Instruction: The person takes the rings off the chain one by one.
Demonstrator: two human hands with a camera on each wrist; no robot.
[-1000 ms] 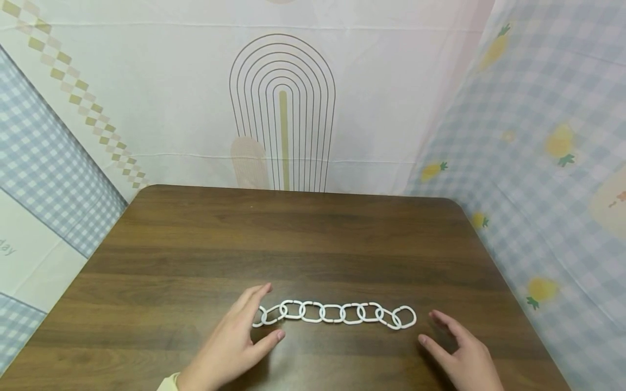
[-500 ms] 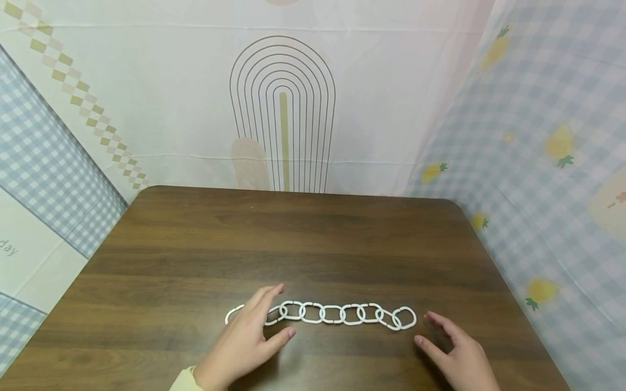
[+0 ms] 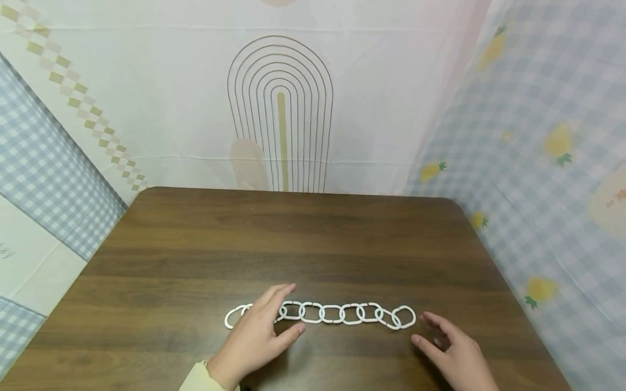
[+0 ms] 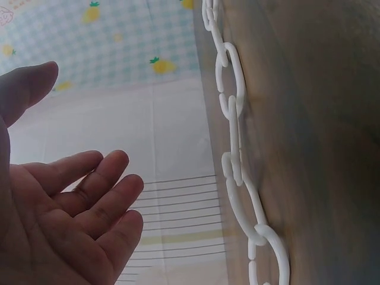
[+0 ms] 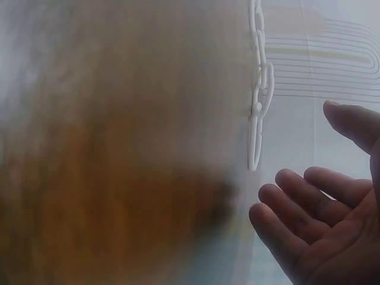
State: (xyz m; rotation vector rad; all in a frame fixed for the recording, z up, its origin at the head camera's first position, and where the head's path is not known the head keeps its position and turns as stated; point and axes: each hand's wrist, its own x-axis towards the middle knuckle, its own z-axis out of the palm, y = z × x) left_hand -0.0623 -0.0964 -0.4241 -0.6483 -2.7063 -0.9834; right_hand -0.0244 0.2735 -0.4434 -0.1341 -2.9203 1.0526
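A white chain (image 3: 332,314) of several linked oval links lies stretched from left to right across the near part of the brown wooden table. My left hand (image 3: 261,336) hovers over its left portion, thumb and fingers spread apart, and hides a few links there in the head view. In the left wrist view the chain (image 4: 234,119) runs past the relaxed fingers (image 4: 98,205), with a gap between. Just off the chain's right end is my right hand (image 3: 452,350), thumb and fingers apart. The right wrist view shows that end link (image 5: 255,142) beyond the fingertips, nothing held.
The wooden table (image 3: 293,239) has rounded far corners. Behind it hangs a white cloth (image 3: 381,98) printed with arches. Blue checked cloths with pineapples (image 3: 518,217) line the right side, and another checked cloth (image 3: 49,146) is at left.
My left hand has slid to the right over the chain, uncovering its left end link. My right hand has shifted slightly left, closer to the right end. The chain stays where it was.
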